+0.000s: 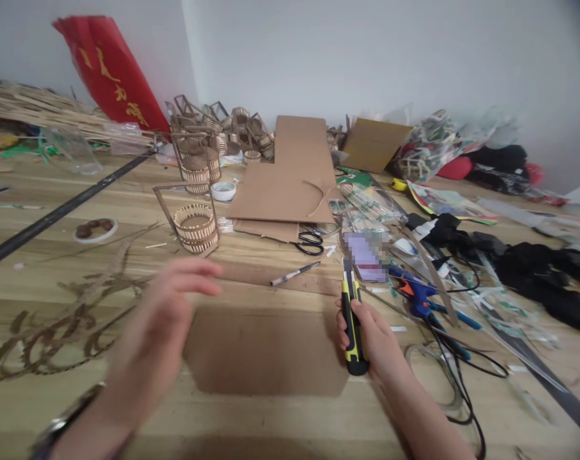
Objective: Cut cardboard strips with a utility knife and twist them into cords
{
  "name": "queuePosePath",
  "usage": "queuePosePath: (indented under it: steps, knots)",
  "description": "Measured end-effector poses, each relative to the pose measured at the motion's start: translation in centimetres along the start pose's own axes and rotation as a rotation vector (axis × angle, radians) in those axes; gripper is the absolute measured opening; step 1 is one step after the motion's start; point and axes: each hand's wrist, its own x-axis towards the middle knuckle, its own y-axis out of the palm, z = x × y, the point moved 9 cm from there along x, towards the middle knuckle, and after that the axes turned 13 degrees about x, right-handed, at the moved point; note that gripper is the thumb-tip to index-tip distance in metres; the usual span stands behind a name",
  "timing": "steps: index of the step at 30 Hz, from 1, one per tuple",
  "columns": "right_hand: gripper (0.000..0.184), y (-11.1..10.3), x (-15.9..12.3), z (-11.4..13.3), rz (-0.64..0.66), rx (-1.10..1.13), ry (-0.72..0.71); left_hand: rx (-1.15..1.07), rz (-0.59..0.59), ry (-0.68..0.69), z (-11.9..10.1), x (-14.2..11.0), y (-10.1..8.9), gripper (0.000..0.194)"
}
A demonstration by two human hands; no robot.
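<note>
My right hand [364, 329] is wrapped round a yellow and black utility knife [351, 322], its blade pointing away from me. Below and between my hands lies a flat piece of brown cardboard [266, 354] on the wooden table. My left hand [168, 313], somewhat blurred, hovers over the left side of that cardboard with its fingers stretched out and nothing in them. Just beyond the cardboard, a pen [294, 274] rests on a flat brown strip [246, 273]. A small slatted basket [195, 229] with a tall handle stands past my left hand.
Larger cardboard sheets [285, 191] lie farther back, with black-handled scissors [310, 243] at their edge. To the right are a phone [366, 255], a blue glue gun [419, 297] and cables. Curled brown strips [45, 342] lie at left. Several small baskets stand at the back.
</note>
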Motion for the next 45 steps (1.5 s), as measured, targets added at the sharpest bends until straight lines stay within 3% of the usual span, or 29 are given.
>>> queuePosePath:
  steps: [2, 4, 6, 8, 11, 16, 22, 27, 36, 41, 45]
  knots:
    - [0.048, 0.2, -0.2, 0.1, 0.017, -0.008, -0.018, 0.021, 0.141, 0.104, -1.2, 0.7, 4.3, 0.043]
    - [0.045, 0.5, -0.4, 0.2, 0.05, -0.023, -0.025, 0.16, 0.33, 0.266, -2.2, -0.4, 8.9, 0.048]
    - [0.043, 0.9, -0.6, 0.1, 0.09, -0.041, -0.02, 0.325, 0.431, 0.37, -1.8, -2.2, 12.3, 0.075]
    - [0.041, 1.3, -0.7, 0.0, 0.122, -0.056, -0.012, 0.409, 0.524, 0.403, -0.8, -3.8, 14.6, 0.096]
    - [0.043, 1.9, -1.0, -0.2, 0.16, -0.072, 0.012, 0.432, 0.632, 0.399, 0.2, -5.1, 16.3, 0.119]
    - [0.05, 2.1, -0.7, -0.3, 0.157, -0.068, 0.071, 0.47, 0.766, 0.383, 0.1, -5.4, 16.9, 0.121]
    - [0.044, 0.9, -0.1, -0.2, 0.115, -0.042, 0.114, 0.443, 0.759, 0.41, -0.1, -5.7, 15.8, 0.113]
    - [0.042, 0.5, -0.5, -0.7, 0.159, -0.001, 0.186, 0.489, 0.836, 0.482, 0.1, -7.1, 15.1, 0.114]
    - [0.035, 2.0, -1.9, -2.6, 0.326, -0.129, 0.345, 0.514, 0.614, 0.722, -2.5, -10.2, 13.4, 0.094]
    - [0.041, 2.9, -2.1, -3.5, 0.404, -0.272, 0.321, 0.433, 0.616, 0.78, -3.1, -10.6, 13.3, 0.083]
    - [0.042, 4.3, -2.4, -3.6, 0.527, -0.564, 0.29, 0.376, 0.606, 0.858, -3.4, -10.3, 13.6, 0.082]
